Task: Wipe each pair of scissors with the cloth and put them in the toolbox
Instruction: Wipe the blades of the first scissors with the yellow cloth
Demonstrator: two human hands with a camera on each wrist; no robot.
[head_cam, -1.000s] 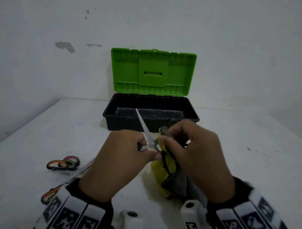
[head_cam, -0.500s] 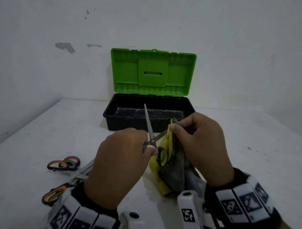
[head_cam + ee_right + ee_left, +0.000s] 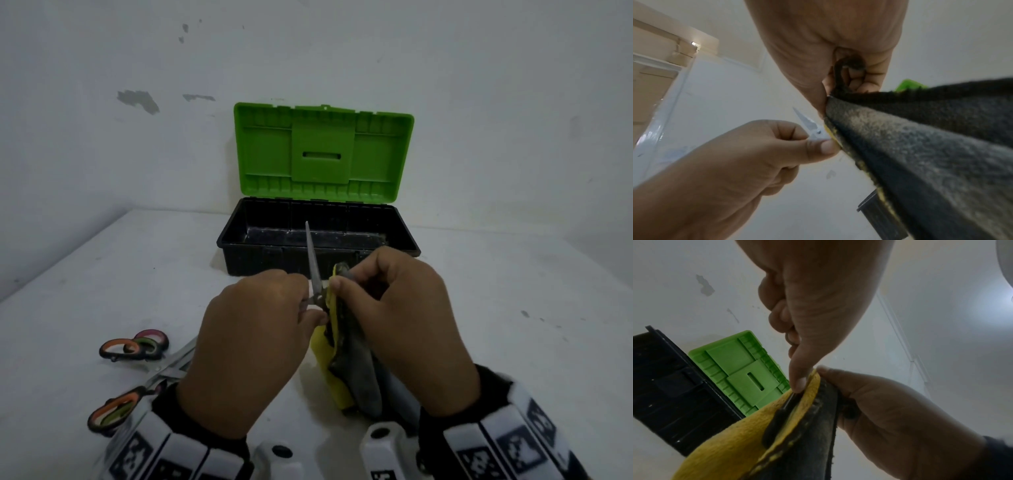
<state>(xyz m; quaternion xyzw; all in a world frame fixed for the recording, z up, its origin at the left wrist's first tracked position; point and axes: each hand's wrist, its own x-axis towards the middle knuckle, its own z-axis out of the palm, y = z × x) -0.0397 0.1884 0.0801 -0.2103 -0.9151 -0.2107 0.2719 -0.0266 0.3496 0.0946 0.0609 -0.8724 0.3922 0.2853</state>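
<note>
Spare scissors (image 3: 137,370): two pairs on the table (image 3: 513,308), near left.
My left hand (image 3: 253,346): pinching the scissors (image 3: 313,260) near the pivot, one blade pointing up.
My right hand (image 3: 404,315): gripping the yellow-and-grey cloth (image 3: 346,373) against them.
Toolbox (image 3: 318,253): open, far centre, green lid (image 3: 323,154) upright.

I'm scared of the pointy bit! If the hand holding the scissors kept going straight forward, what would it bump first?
Probably the toolbox: the left hand faces its black front wall, scissors tip leading. Depth is unclear.
</note>
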